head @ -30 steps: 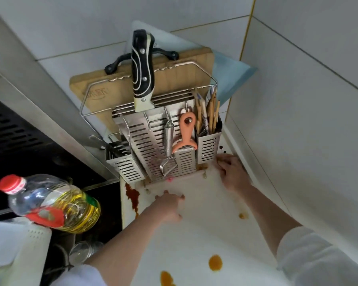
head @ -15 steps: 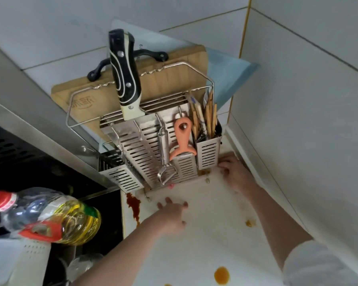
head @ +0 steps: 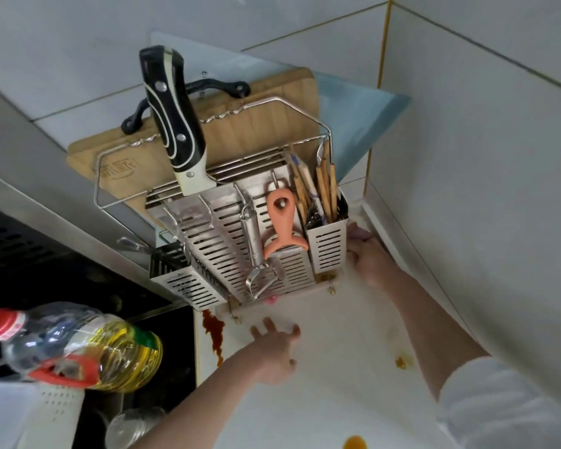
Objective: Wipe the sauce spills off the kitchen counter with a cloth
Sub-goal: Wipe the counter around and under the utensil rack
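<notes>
A steel utensil rack [head: 240,241] stands at the back of the white counter [head: 321,393]. My left hand [head: 274,351] hovers just in front of the rack's lower edge, fingers spread, holding nothing. My right hand [head: 370,264] is against the rack's right side by the chopstick cup, fingers curled around its edge and partly hidden behind it. Sauce spills show on the counter: a dark red-brown streak [head: 212,332] at the left edge, an orange spot [head: 402,362] beside my right forearm, and an orange blob [head: 355,443] at the bottom. No cloth is in view.
The rack holds a black-handled knife [head: 172,124], an orange peeler [head: 282,222], chopsticks [head: 324,186] and a wooden cutting board [head: 256,124]. An oil bottle [head: 78,348] stands at the left beside the black stove [head: 30,254]. A tiled wall [head: 467,189] borders the counter on the right.
My left hand has spread its fingers and lifted off the counter near the rack's front. My right hand has slid from the counter up against the rack's right side.
</notes>
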### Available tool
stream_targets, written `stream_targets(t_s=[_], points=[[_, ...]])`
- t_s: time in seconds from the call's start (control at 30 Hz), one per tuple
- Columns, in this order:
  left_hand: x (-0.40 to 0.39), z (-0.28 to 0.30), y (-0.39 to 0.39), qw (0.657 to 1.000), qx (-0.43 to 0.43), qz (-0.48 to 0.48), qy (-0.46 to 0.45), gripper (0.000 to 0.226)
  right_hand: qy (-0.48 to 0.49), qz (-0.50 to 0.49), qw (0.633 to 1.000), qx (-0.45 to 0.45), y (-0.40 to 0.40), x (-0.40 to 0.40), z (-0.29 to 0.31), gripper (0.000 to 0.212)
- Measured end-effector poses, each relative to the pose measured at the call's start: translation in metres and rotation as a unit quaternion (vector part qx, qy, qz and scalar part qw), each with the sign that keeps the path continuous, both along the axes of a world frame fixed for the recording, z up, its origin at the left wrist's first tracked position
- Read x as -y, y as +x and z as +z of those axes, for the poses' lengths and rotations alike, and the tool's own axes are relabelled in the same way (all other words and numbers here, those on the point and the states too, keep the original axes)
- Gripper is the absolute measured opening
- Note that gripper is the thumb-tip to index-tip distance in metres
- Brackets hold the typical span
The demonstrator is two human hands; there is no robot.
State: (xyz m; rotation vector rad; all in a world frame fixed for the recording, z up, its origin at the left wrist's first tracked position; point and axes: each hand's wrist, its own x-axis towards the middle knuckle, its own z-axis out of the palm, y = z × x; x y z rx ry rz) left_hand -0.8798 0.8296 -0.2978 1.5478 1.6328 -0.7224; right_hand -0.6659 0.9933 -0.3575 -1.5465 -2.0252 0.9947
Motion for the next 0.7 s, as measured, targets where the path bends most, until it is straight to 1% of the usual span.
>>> stream_targets(t_s=[0.07, 0.13, 0.2, 0.23, 0.27, 0.3, 0.33, 0.37, 0.4, 0.43, 0.47, 0.5, 0.53, 0.57, 0.6, 0.63, 0.7], points=[[0.0, 0.001, 0.003, 1.0, -0.006, -0.004, -0.008, 0.073, 0.068, 0.022, 0.997, 0.002, 0.015, 0.028, -0.023, 0.033], [0.002, 0.001, 0.004, 1.0, -0.015, -0.007, -0.012, 0.074, 0.09, 0.005, 0.995, 0.043, 0.025, 0.044, -0.049, 0.029], [0.003, 0.0, 0.004, 1.0, -0.019, -0.008, -0.017, 0.075, 0.077, -0.028, 0.991, 0.107, 0.021, 0.034, -0.052, 0.045], [0.002, 0.0, 0.003, 1.0, -0.019, -0.01, -0.018, 0.076, 0.073, -0.038, 0.989, 0.126, 0.015, 0.02, -0.051, 0.051], [0.002, 0.0, 0.002, 1.0, -0.018, -0.013, -0.019, 0.076, 0.059, -0.037, 0.989, 0.131, 0.008, 0.003, -0.05, 0.052], [0.002, -0.001, 0.0, 1.0, -0.016, -0.015, -0.02, 0.075, 0.03, -0.045, 0.992, 0.115, 0.001, -0.015, -0.041, 0.05], [0.003, -0.002, -0.001, 0.999, -0.014, -0.017, -0.023, 0.075, 0.005, -0.05, 0.996, 0.078, -0.006, -0.035, -0.037, 0.044], [0.003, -0.004, -0.001, 1.0, -0.01, -0.017, -0.023, 0.074, -0.04, -0.058, 0.997, 0.028, -0.011, -0.048, -0.035, 0.036], [0.004, -0.005, -0.002, 1.0, -0.009, -0.016, -0.02, 0.073, -0.076, -0.058, 0.994, -0.045, -0.016, -0.054, -0.034, 0.029], [0.004, -0.006, -0.003, 1.0, -0.008, -0.016, -0.017, 0.073, -0.124, -0.069, 0.982, -0.128, -0.021, -0.052, -0.026, 0.023], [0.005, -0.008, -0.005, 1.0, -0.007, -0.016, -0.016, 0.072, -0.143, -0.061, 0.971, -0.18, -0.023, -0.049, -0.023, 0.02], [0.006, -0.009, -0.006, 1.0, -0.005, -0.014, -0.018, 0.071, -0.156, -0.053, 0.964, -0.207, -0.021, -0.037, -0.019, 0.022], [0.006, -0.009, -0.007, 1.0, -0.003, -0.012, -0.019, 0.071, -0.126, -0.027, 0.976, -0.177, -0.015, -0.022, -0.017, 0.029], [0.005, -0.009, -0.006, 1.0, -0.003, -0.012, -0.018, 0.072, -0.12, 0.001, 0.98, -0.161, -0.005, -0.006, -0.02, 0.038], [0.004, -0.009, -0.006, 1.0, -0.003, -0.012, -0.019, 0.072, -0.083, 0.022, 0.99, -0.113, 0.001, 0.004, -0.032, 0.04], [0.003, -0.009, -0.005, 1.0, -0.003, -0.012, -0.023, 0.073, -0.069, 0.022, 0.996, -0.057, 0.008, 0.017, -0.033, 0.037], [0.001, -0.008, -0.002, 0.999, -0.006, -0.015, -0.028, 0.073, 0.012, 0.011, 1.0, -0.006, 0.018, 0.022, -0.043, 0.032]])
